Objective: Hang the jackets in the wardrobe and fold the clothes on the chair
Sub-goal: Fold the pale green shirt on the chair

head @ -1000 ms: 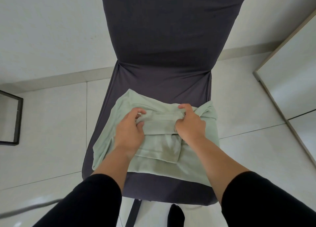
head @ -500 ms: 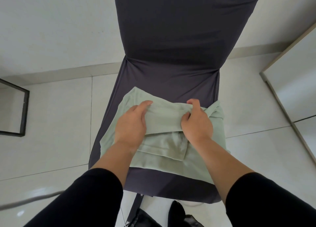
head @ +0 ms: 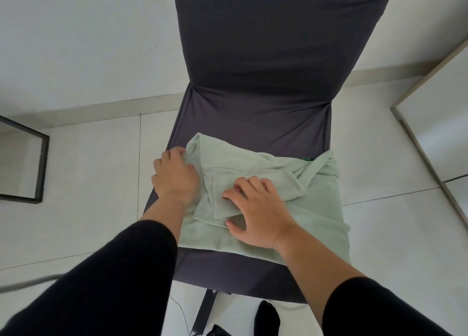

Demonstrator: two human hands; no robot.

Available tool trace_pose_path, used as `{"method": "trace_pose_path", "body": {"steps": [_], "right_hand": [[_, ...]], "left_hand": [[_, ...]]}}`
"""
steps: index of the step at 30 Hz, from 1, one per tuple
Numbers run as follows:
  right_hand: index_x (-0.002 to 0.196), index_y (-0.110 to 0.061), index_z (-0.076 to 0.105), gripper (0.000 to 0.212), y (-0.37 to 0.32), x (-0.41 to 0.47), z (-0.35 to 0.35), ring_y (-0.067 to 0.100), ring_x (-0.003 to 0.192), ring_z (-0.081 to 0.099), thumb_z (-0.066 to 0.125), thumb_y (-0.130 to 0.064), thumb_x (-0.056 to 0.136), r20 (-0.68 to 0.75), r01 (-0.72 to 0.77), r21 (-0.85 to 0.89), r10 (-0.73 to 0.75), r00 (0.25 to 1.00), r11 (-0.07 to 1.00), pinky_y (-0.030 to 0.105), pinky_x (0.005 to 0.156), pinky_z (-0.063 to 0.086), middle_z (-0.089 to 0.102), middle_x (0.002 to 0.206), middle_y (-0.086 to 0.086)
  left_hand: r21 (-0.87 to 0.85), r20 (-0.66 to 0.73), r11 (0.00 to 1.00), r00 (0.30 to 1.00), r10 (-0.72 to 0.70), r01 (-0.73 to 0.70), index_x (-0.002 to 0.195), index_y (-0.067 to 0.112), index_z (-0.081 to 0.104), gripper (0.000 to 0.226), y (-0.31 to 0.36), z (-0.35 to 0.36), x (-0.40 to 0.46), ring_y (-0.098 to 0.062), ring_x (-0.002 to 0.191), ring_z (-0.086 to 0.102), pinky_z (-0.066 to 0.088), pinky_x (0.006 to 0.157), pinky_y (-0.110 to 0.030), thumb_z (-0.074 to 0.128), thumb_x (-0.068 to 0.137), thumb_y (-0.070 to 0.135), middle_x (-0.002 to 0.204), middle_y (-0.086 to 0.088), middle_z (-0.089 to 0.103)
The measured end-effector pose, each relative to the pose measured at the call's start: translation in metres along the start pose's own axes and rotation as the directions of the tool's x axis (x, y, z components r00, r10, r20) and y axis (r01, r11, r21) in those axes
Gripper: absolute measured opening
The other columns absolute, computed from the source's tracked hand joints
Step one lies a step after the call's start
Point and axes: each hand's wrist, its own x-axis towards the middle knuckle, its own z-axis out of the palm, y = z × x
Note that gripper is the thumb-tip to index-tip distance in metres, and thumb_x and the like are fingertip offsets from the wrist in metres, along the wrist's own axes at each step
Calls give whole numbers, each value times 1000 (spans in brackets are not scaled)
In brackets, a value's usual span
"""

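A pale green garment (head: 321, 209) lies partly folded on the seat of a chair with a dark grey cover (head: 253, 107). My left hand (head: 176, 176) is at the garment's left edge, fingers curled into the fabric there. My right hand (head: 255, 211) lies flat on the folded middle flap, fingers spread and pressing down. A knotted or bunched part of the garment sits at the seat's far right.
The chair stands against a white wall on a white tiled floor. A black-framed panel (head: 41, 168) leans at the left. A white wardrobe panel with a wooden edge (head: 428, 163) is at the right. Dark objects (head: 266, 318) lie on the floor under the seat's front.
Both hands let go of the folded band they pinched. The left hand moved out to the garment's left edge; the right hand flattened onto the middle fold.
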Motion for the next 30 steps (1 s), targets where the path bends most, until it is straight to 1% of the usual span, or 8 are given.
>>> {"method": "trace_pose_path", "body": {"steps": [5, 8, 10, 12, 16, 19, 27, 30], "right_hand": [[101, -29, 66, 34, 2, 15, 9, 16, 90, 51, 39, -45, 89, -126, -31, 58, 38, 991, 998, 32, 77, 41, 56, 96, -8], [89, -24, 68, 37, 1, 17, 14, 15, 83, 50, 36, -40, 95, -165, -91, 164, 118, 979, 982, 35, 75, 44, 55, 90, -9], [76, -16, 65, 39, -4, 20, 9, 15, 75, 48, 39, -37, 96, -245, -139, 308, 220, 944, 941, 38, 70, 45, 50, 82, -6], [68, -12, 59, 39, -13, 27, 2, 14, 65, 44, 41, -32, 96, -330, -110, 421, 265, 906, 900, 35, 62, 43, 43, 76, -5], [82, -12, 64, 41, -46, 42, -4, 18, 63, 51, 33, -34, 97, -270, -60, 444, 197, 942, 894, 34, 61, 45, 49, 77, -3], [106, -13, 67, 52, -57, 47, 8, 21, 77, 57, 22, -39, 96, -133, -110, 437, 185, 974, 893, 38, 74, 48, 58, 87, 0], [125, -15, 62, 41, -68, 46, 14, 15, 79, 62, 34, -29, 99, -306, -34, 452, 191, 933, 891, 32, 71, 53, 63, 90, -4], [128, -14, 60, 43, -74, 48, 18, 17, 83, 62, 32, -30, 99, -269, -39, 489, 192, 944, 872, 33, 75, 53, 65, 94, -1]], "left_hand": [[-129, 56, 992, 998, -2, 10, 142, 29, 33, 54, 12, 6, 35, -28, 126, 35, 34, 99, -47, 52, 91, 28, 135, 3, 50], [-132, 76, 991, 997, -3, 13, 122, 32, 52, 31, 21, 6, 44, -27, 113, 51, 39, 98, -46, 50, 91, 35, 112, 3, 60], [-162, 38, 987, 999, -10, 16, 97, 27, 61, 15, 20, -4, 48, -25, 93, 57, 46, 87, -40, 48, 92, 33, 92, 3, 59], [-266, -30, 963, 998, -60, 50, 80, 20, 61, 20, 12, -16, 53, -21, 75, 53, 43, 65, -30, 46, 91, 26, 78, 1, 57], [-337, -42, 933, 988, -149, 127, 70, 13, 61, 25, -14, -32, 64, -15, 58, 46, 33, 49, -25, 50, 90, 23, 66, -1, 55], [-340, 0, 923, 981, -194, 182, 74, 13, 63, 25, -29, -31, 63, -16, 61, 49, 36, 51, -24, 50, 92, 24, 66, 2, 54], [-348, 11, 902, 963, -268, 255, 91, 14, 67, 28, -33, -33, 72, -23, 85, 53, 36, 74, -27, 44, 97, 28, 87, -2, 58], [-247, 22, 929, 960, -279, 275, 83, 10, 60, 34, -34, -35, 76, -34, 95, 54, 32, 74, -27, 36, 101, 27, 71, -2, 49]]}}
